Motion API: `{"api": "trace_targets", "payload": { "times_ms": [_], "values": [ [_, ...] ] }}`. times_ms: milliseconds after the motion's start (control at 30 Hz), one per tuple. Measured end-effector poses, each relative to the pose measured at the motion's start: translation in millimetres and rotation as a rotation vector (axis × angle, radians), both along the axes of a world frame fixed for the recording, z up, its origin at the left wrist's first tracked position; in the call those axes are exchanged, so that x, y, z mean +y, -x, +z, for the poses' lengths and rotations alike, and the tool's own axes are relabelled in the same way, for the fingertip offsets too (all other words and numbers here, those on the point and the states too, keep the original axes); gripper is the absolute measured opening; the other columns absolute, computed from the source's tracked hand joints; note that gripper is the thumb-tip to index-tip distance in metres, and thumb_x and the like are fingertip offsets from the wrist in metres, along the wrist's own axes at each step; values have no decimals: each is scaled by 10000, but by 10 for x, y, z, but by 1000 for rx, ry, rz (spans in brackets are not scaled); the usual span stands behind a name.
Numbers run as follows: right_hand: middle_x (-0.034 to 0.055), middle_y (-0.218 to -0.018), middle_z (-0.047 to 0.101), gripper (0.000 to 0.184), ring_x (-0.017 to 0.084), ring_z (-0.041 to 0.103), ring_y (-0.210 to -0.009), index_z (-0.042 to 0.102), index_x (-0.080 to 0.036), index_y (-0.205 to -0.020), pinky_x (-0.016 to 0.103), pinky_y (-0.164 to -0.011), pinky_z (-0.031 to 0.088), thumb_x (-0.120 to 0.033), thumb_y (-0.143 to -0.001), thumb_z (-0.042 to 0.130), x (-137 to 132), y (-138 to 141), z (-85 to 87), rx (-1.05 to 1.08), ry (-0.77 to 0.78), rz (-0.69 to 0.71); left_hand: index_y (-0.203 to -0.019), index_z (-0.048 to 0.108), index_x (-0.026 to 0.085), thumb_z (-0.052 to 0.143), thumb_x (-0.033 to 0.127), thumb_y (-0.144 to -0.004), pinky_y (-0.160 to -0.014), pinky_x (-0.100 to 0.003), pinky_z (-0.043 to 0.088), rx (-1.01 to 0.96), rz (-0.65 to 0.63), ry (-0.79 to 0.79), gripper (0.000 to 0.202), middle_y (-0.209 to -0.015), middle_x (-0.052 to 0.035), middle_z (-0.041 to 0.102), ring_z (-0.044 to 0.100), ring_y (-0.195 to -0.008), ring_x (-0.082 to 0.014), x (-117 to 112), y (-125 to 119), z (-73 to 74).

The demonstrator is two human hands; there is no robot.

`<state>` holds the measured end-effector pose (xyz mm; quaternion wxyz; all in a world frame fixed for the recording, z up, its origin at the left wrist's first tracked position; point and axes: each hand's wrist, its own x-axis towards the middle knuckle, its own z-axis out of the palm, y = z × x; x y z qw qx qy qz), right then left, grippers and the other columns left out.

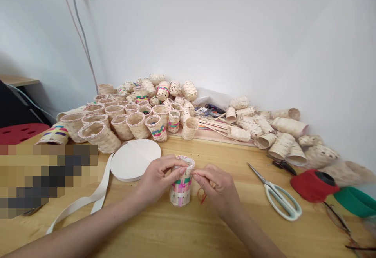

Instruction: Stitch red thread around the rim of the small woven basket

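Note:
A small woven basket with pink and green bands stands upright on the wooden table in front of me. My left hand grips its left side near the rim, fingers wrapped round it. My right hand is closed in a pinch at the basket's right rim. A thin red thread loops down beside the right hand. What the pinching fingers hold is too small to name.
A heap of finished woven baskets fills the back left. Plainer woven tubes lie at the back right. A white tape roll, scissors, red spool and green spool lie nearby.

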<state>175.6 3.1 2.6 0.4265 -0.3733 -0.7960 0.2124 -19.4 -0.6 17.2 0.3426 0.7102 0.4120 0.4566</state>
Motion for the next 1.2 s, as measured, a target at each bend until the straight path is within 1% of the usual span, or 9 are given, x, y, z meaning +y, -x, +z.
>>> {"api": "trace_targets", "payload": {
  "times_ms": [333,467,633,800,900,1067,1200],
  "values": [
    [-3,-636,577,154,123,541,-607,727,-206,-856,233,-566,388,-160,-867,580,-52,8,78,-39,-70,-17,-874,734,180,581,244,-846,-623,-209,480,17,17,-23,168,-796,-38,680,598,-697,-136,-33,-17,13],
    [-1,-618,567,169,129,537,-604,719,-199,-810,238,-560,384,-164,-872,566,-70,13,104,-75,-59,-33,-878,735,188,585,245,-847,-601,-208,475,31,26,-42,163,-790,-36,686,597,-681,-137,-41,-25,18],
    [5,-638,577,180,128,525,-605,717,-206,-842,244,-555,373,-186,-885,543,-76,11,101,-112,-75,-38,-870,738,192,592,235,-847,-600,-207,466,60,31,-63,154,-780,-32,688,595,-670,-135,-45,-31,33],
    [4,-625,565,196,125,508,-592,707,-194,-796,247,-550,353,-172,-885,534,-96,21,111,-128,-66,-54,-873,735,190,589,222,-853,-603,-206,451,89,28,-104,151,-781,-30,691,599,-676,-135,-43,-34,31],
    [1,-621,549,195,123,504,-592,696,-184,-776,245,-552,349,-165,-879,533,-111,35,118,-110,-58,-58,-860,724,188,588,206,-857,-613,-213,438,147,39,-204,137,-763,-25,684,598,-691,-138,-49,-32,22],
    [-16,-604,531,185,120,495,-583,671,-191,-740,244,-566,346,-186,-873,543,-118,57,104,-96,0,-71,-849,680,166,575,195,-872,-583,-227,386,262,102,-495,111,-667,-13,632,543,-632,-131,-62,-30,10],
    [-16,-612,534,214,124,501,-600,654,-190,-720,244,-583,351,-207,-884,517,-137,77,90,-102,60,-71,-834,656,163,573,173,-869,-590,-246,373,312,133,-593,91,-687,-20,644,520,-636,-136,-85,-46,-13]
  ]
}}
